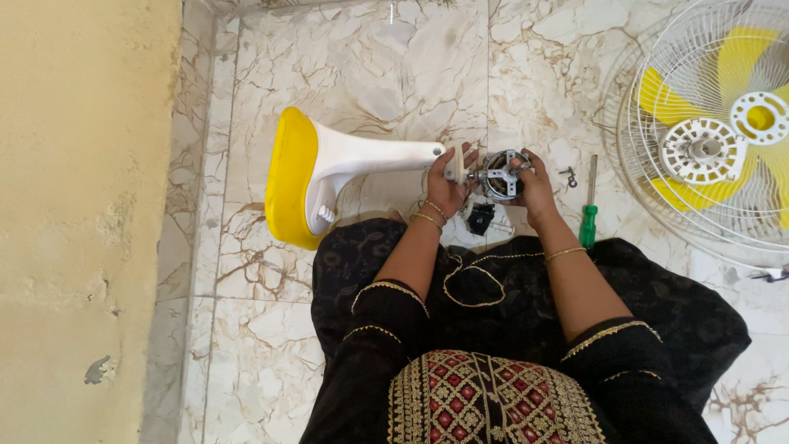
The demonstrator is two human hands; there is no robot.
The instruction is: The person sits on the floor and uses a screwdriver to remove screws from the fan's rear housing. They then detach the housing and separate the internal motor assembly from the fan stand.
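Marble floor tiles, white with brown veining, beside a yellow wall. Left hand clasps the neck of a white plastic fan stand with a yellow round base, lying on its side. Right hand grasps a round grey metal fan motor at the neck's end. Nearby lie a green-handled screwdriver and a white wire fan guard with yellow blades.

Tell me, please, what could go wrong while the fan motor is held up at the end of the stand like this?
The motor is held off the floor by the right hand alone; a slip could drop it onto the marble floor. The small loose hardware beside the green screwdriver might get knocked away. The stand, steadied by the left hand, could roll.
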